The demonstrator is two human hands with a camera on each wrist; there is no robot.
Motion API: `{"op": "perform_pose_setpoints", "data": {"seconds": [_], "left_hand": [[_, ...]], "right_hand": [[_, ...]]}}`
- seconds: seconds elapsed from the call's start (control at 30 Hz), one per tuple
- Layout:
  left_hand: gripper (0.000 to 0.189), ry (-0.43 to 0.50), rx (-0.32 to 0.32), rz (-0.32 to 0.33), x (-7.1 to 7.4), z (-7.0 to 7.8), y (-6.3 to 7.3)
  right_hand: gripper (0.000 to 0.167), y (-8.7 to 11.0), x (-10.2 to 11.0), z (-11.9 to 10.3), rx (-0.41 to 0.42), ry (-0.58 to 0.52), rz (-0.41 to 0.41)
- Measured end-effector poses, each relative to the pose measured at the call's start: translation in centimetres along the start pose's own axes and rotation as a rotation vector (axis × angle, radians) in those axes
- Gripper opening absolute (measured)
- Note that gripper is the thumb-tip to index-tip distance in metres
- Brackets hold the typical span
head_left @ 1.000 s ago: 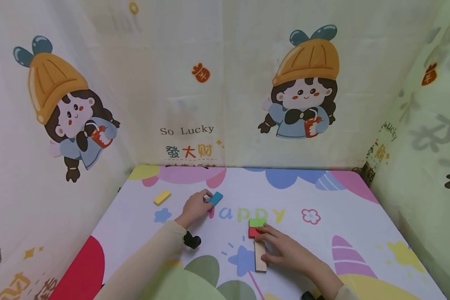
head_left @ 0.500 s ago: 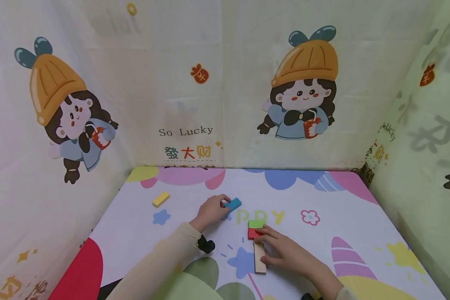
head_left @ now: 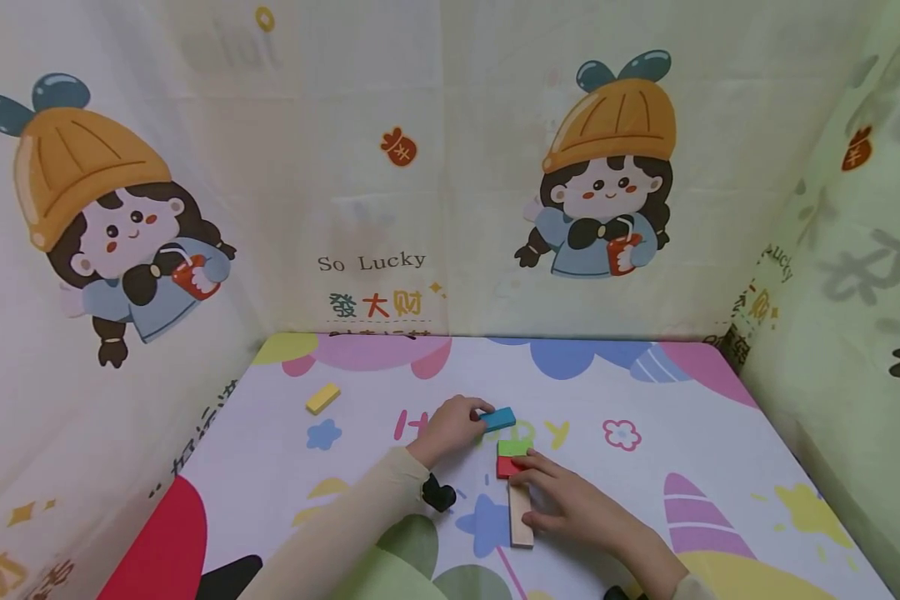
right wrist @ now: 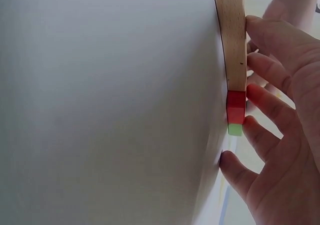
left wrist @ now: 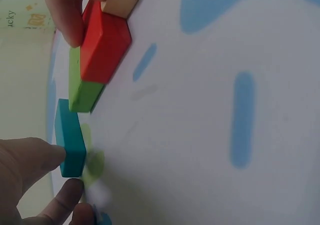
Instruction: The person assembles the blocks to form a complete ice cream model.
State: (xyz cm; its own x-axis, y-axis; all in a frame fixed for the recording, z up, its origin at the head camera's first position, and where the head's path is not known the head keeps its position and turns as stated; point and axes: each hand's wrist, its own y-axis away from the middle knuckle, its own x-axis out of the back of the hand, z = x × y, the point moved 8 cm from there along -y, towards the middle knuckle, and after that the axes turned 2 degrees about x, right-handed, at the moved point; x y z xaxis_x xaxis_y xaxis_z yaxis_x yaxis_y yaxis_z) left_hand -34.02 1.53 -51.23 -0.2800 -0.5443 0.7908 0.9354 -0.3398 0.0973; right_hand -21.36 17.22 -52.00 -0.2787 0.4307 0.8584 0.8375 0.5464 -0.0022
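Observation:
A blue block (head_left: 499,418) is pinched at its left end by my left hand (head_left: 453,429), just behind a short row of blocks. In the left wrist view the blue block (left wrist: 70,140) lies low over the table, near the green one. The row holds a green block (head_left: 515,448), a red block (head_left: 505,468) against it, and a long plain wooden block (head_left: 521,518) running toward me. My right hand (head_left: 570,500) rests its spread fingertips on the red and wooden blocks. In the right wrist view those fingers (right wrist: 272,100) lie along the row without wrapping round it.
A yellow block (head_left: 323,398) lies at the back left of the table. The tabletop (head_left: 450,367) bears a colourful printed pattern with letters. Printed cloth walls (head_left: 487,208) enclose it at the back and both sides.
My left hand has carried the blue block rightward and slightly nearer, from above the first printed letters to just behind the green block. My right hand and the row have stayed in place.

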Motion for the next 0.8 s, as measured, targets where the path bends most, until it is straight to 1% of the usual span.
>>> {"op": "perform_pose_setpoints", "data": {"seconds": [0.1, 0.23, 0.3, 0.33, 0.4, 0.47, 0.57, 0.63, 0.7, 0.8], "left_hand": [[0.03, -0.02, 0.007, -0.006, -0.6, 0.4, -0.2], [0.031, -0.05, -0.016, -0.007, -1.3, 1.2, -0.5], [0.031, -0.038, -0.013, 0.0, -1.4, 1.3, -0.5], [0.031, -0.005, -0.006, 0.013, -1.4, 1.3, -0.6], [0.032, 0.102, 0.027, 0.04, -1.3, 1.0, -0.6], [0.035, 0.24, 0.076, 0.07, -1.0, 0.6, -0.5], [0.038, 0.509, 0.157, 0.076, -0.7, -0.1, 0.1], [0.04, 0.668, 0.203, 0.052, -0.7, -0.4, 0.9], [0.043, 0.803, 0.239, 0.012, -0.8, -0.5, 1.7], [0.047, 0.94, 0.238, -0.059, -1.3, -0.3, 2.7]], "right_hand": [[0.046, 0.0, -0.1, 0.0, -0.002, -0.009, -0.004], [0.046, -0.1, -0.1, 0.1, -0.012, -0.018, -0.011], [0.046, -0.1, -0.1, 0.0, -0.013, -0.031, -0.014], [0.046, -0.1, 0.0, 0.0, -0.013, -0.047, -0.008], [0.048, -0.1, 0.5, 0.2, -0.028, -0.092, 0.032], [0.049, -0.2, 1.4, 0.5, -0.038, -0.174, 0.108], [0.048, -0.6, 2.5, 2.1, -0.11, -0.428, 0.219], [0.049, -1.0, 2.9, 3.4, -0.158, -0.597, 0.261], [0.051, -1.3, 2.6, 4.7, -0.228, -0.743, 0.266], [0.053, -1.7, 2.1, 5.8, -0.259, -0.87, 0.251]]}}
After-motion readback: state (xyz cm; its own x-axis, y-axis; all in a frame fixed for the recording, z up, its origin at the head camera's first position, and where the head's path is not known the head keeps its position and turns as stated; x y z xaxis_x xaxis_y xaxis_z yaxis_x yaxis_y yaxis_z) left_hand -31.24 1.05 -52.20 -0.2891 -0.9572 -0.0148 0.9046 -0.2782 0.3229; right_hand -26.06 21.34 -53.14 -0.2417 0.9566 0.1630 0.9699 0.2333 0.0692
